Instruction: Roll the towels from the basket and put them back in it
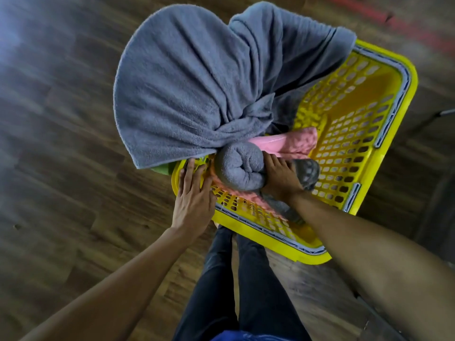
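One yellow lattice-walled plastic basket [384, 99] sits on plank floor [61, 143]. It holds a pink towel [283, 143], a nubby coral towel [248, 198] and a tightly rolled grey terry towel [240, 168] at its near-left corner. A loose grey towel [184, 89] drapes over the far rim. The right hand [280, 178] has its fingers gripping the roll; the left hand [194, 195] lies flat on the rim, fingers straight.
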The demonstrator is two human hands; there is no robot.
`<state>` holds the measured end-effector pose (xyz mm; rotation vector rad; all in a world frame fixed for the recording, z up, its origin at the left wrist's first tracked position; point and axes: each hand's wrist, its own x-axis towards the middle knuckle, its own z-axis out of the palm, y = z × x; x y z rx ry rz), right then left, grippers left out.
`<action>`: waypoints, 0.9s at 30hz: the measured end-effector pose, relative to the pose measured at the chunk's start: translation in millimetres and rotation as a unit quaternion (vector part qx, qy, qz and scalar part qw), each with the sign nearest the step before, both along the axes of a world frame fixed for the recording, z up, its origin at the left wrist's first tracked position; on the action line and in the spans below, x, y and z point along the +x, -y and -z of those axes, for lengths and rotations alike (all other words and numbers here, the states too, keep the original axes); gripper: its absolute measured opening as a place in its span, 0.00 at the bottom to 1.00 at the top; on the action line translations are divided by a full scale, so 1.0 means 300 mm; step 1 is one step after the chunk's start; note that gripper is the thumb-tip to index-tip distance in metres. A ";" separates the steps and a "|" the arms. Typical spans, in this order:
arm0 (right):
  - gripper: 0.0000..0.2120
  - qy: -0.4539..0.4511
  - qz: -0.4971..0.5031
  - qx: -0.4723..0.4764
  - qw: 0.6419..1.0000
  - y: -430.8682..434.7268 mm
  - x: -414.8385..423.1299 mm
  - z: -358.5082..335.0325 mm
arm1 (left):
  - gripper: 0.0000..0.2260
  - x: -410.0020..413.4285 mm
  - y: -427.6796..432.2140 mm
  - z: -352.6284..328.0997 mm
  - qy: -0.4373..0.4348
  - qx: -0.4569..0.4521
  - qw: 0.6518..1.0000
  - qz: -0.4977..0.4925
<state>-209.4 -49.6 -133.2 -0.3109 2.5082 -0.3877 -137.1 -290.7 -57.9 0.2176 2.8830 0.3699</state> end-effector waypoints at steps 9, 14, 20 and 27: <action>0.40 -0.152 -0.215 -0.016 0.965 -0.036 -0.146 -0.123 | 0.15 -0.004 -0.002 -0.017 -0.019 0.056 0.997 -0.041; 0.33 -0.156 -0.397 0.003 0.904 -0.119 -0.261 -0.127 | 0.14 -0.003 -0.002 -0.009 -0.016 0.055 0.997 -0.047; 0.26 -0.033 -0.397 0.222 0.890 -0.154 -0.173 -0.056 | 0.16 0.005 -0.004 0.013 -0.021 0.031 0.999 -0.036; 0.24 -0.013 -0.277 0.164 0.947 -0.185 -0.096 -0.018 | 0.16 0.011 -0.010 0.016 -0.018 0.021 0.999 -0.033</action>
